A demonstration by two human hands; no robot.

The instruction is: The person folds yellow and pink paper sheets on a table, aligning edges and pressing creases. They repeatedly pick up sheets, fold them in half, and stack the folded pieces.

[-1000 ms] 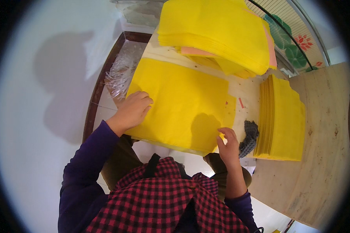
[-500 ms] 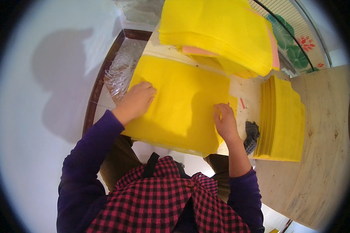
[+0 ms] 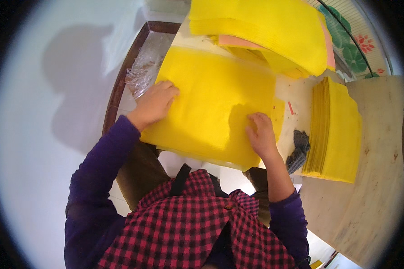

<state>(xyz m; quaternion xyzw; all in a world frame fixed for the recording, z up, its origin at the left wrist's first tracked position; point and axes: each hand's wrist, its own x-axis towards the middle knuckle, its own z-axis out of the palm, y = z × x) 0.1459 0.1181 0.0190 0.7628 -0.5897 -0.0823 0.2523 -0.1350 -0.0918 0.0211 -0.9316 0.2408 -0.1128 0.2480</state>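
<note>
A flat yellow fabric-like sheet [image 3: 206,103] lies in front of me, with more yellow layers showing beneath its right edge. My left hand [image 3: 157,102] rests at the sheet's left edge, fingers stretched over its surface and lightly bent. On the right side of the sheet, my right hand [image 3: 261,132] has curved fingers with the thumb apart from them. I see nothing held in either hand. Beyond the sheet is a thick pile of yellow sheets [image 3: 260,33] with pink layers at its underside and right edge.
Another yellow stack [image 3: 339,130] stands to the right, beside a dark grey crumpled cloth [image 3: 299,150]. A small red strip [image 3: 291,108] lies on the pale table. Clear plastic strands [image 3: 143,74] sit at the left, inside a brown edge [image 3: 116,87]. A wooden board [image 3: 377,179] extends at the right.
The view has shifted slightly, so the table things appear farther right and higher. My right hand has come inward from the sheet's right edge. My left hand stays at the left edge.
</note>
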